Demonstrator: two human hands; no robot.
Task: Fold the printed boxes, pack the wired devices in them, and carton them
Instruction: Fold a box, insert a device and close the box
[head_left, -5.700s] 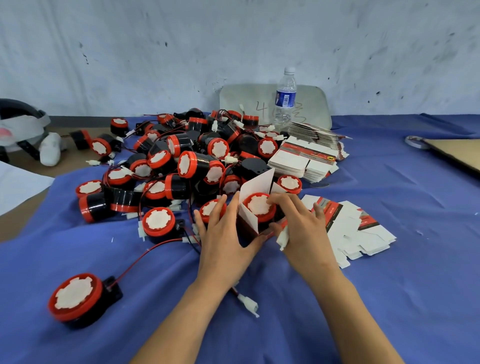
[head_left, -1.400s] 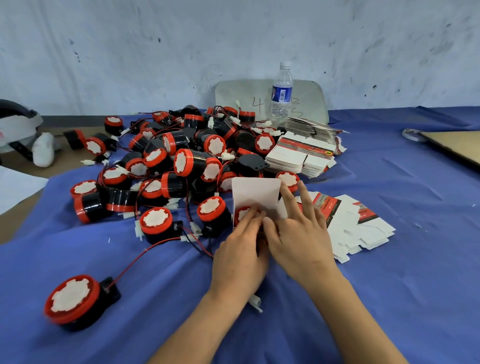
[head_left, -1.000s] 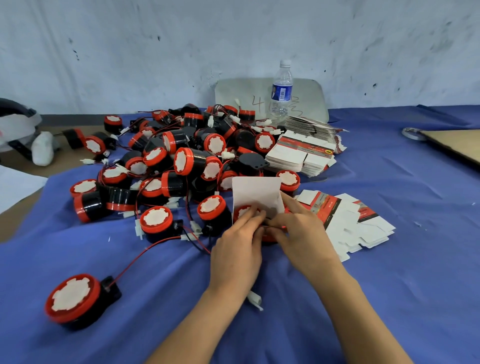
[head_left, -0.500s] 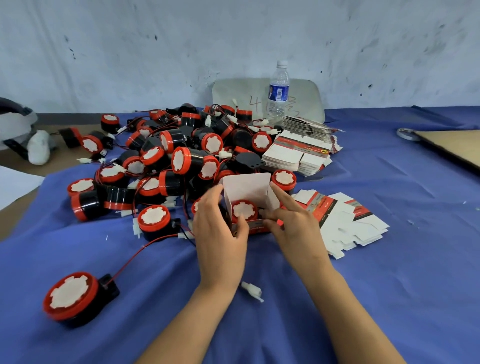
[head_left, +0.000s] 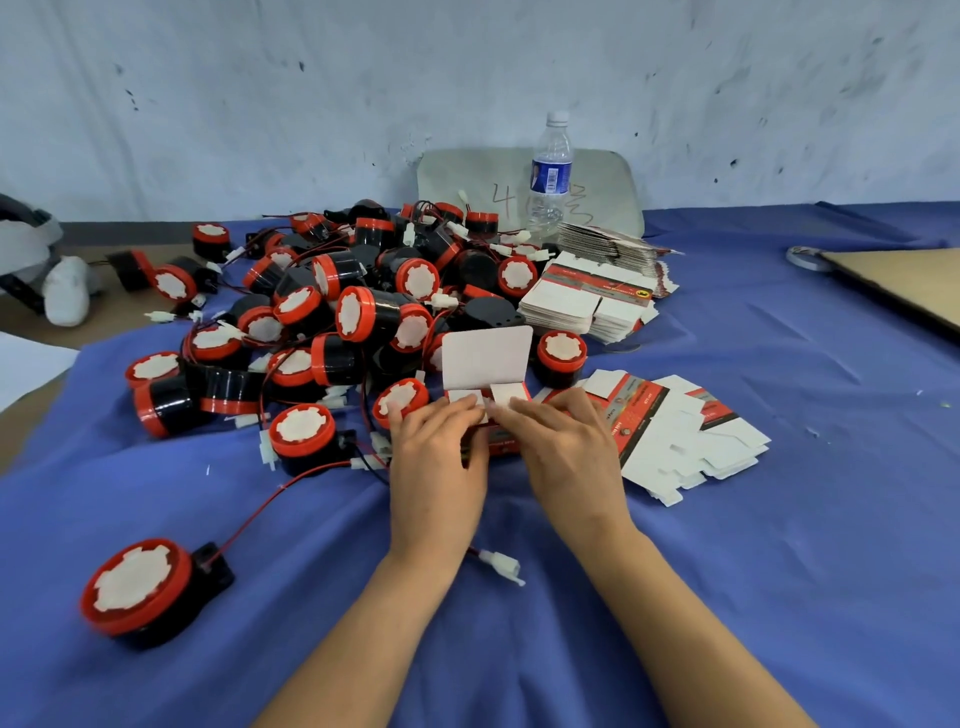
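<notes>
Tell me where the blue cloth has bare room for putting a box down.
Bare: the blue cloth right of the flat blanks, up to the cardboard sheet; also the near left strip around the lone device. Crowded: the device pile.

This is a packing workshop. A heap of devices (head_left: 363, 312) covers the table (head_left: 779, 519) at 11 o'clock. Flat boxes (head_left: 587, 306) are stacked at 1 o'clock, below a scuffed wall (head_left: 311, 104).

Red, black and white on a blue cloth (head_left: 727, 545)
The box (head_left: 485, 358) has a plain white lid and a red printed side. Left of it, the devices (head_left: 358, 312) are black with red rims and white faces. Right of it, the flat boxes (head_left: 691, 441) are white with red and black print. Behind it, the bottle (head_left: 551, 176) is clear with a blue label.
</notes>
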